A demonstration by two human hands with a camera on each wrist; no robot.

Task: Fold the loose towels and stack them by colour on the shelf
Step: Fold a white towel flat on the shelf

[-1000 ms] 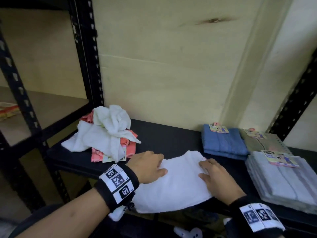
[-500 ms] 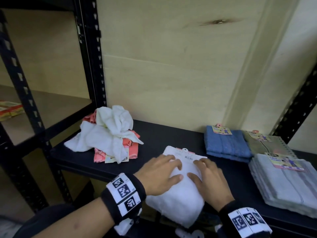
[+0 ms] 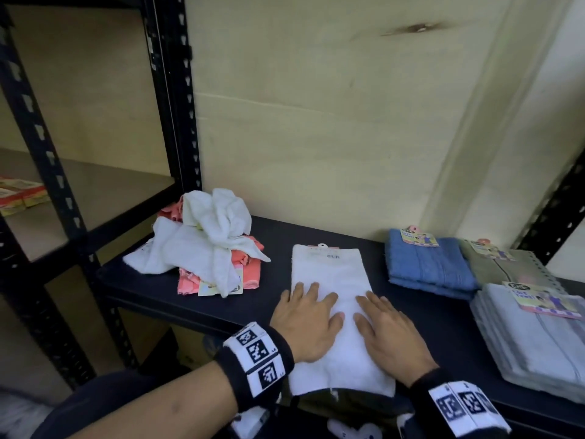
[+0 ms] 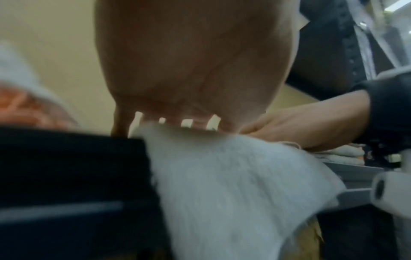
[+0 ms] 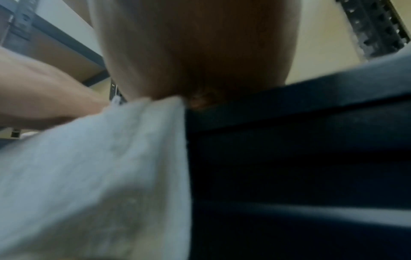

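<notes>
A white towel (image 3: 330,274), folded into a long strip, lies on the black shelf (image 3: 316,236), its near end hanging over the front edge. My left hand (image 3: 305,323) and right hand (image 3: 387,329) lie flat on it side by side, fingers straight, pressing it down. In the left wrist view the left hand (image 4: 191,70) presses the white towel (image 4: 233,184); in the right wrist view the right hand (image 5: 195,49) rests on the white towel (image 5: 100,167). A heap of loose white towels (image 3: 202,245) sits on pink towels (image 3: 190,280) at the shelf's left.
Folded stacks stand at the right: blue towels (image 3: 430,264), a beige towel (image 3: 500,267) and grey towels (image 3: 535,340), each with a paper label. A black upright post (image 3: 177,99) rises behind the heap. Boxes (image 3: 19,194) lie on the neighbouring shelf.
The white towel went from a broad sheet to a narrow lengthwise strip. Both hands came together on it, then slid toward its near half and flattened.
</notes>
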